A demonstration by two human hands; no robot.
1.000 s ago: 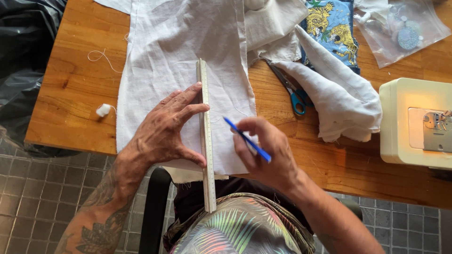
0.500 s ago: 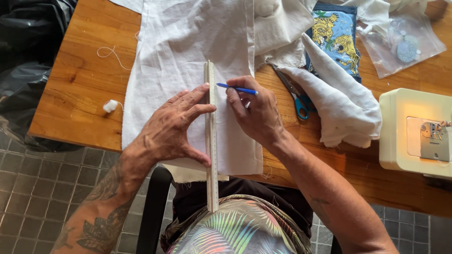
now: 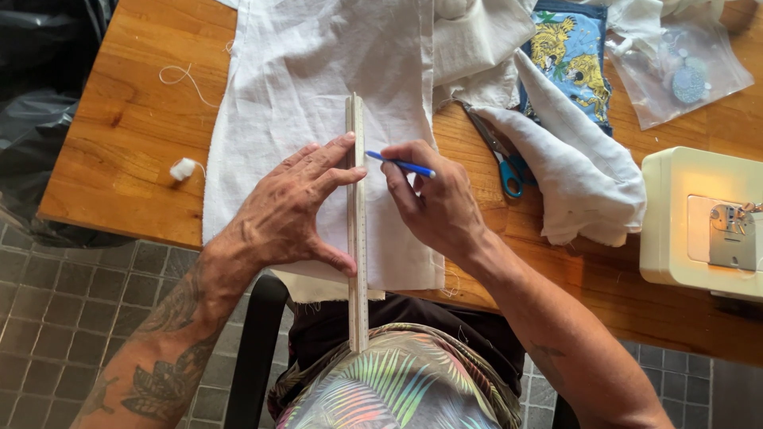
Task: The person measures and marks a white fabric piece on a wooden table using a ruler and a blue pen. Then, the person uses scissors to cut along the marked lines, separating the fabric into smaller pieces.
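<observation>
Cloth [image 3: 318, 87] is spread flat over the near edge of the table [image 3: 119, 151], so that a smooth surface is offered for marking. A ruler [image 3: 357, 230] is laid lengthwise on it, its near end overhanging the table above the lap. The left hand [image 3: 290, 210] is spread flat on the cloth, fingers and thumb pressed against the ruler's left edge, apparently so that it is kept from sliding. A blue pen [image 3: 400, 164] is pinched in the right hand [image 3: 433, 202], its tip set at the ruler's right edge, where a straight line can be guided. Scissors [image 3: 501, 159] are left just right of the cloth, partly tucked under more white fabric. A sewing machine [image 3: 699, 222] is seen at the right, well apart, and a thread scrap [image 3: 184, 168] lies to the left.
</observation>
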